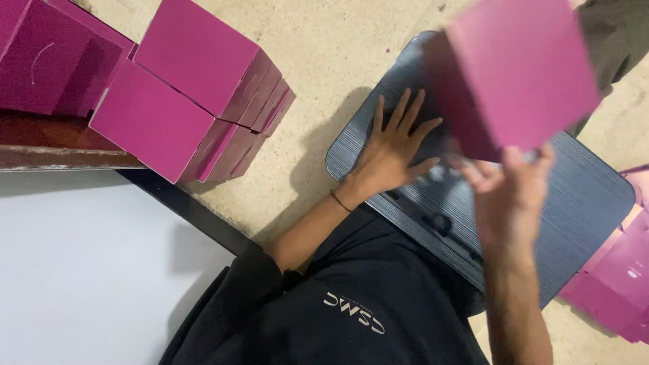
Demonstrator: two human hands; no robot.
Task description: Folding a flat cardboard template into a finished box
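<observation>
While finished magenta boxes (pixel 196 101) sit stacked at the far left, the left hand (pixel 395 152) lies flat with fingers spread on a dark ribbed board (pixel 581 203), gripping nothing. Further right, the right hand (pixel 510 192) grasps the lower edge of a raised magenta box (pixel 524 71). It looks light, thin-walled and crushable, so the folded edges seem best for holding.

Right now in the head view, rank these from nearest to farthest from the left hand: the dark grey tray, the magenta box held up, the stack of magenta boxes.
1. Dark grey tray: under the left hand, touching.
2. Held magenta box: just right, in the right hand.
3. Stack of magenta boxes: far left.
</observation>
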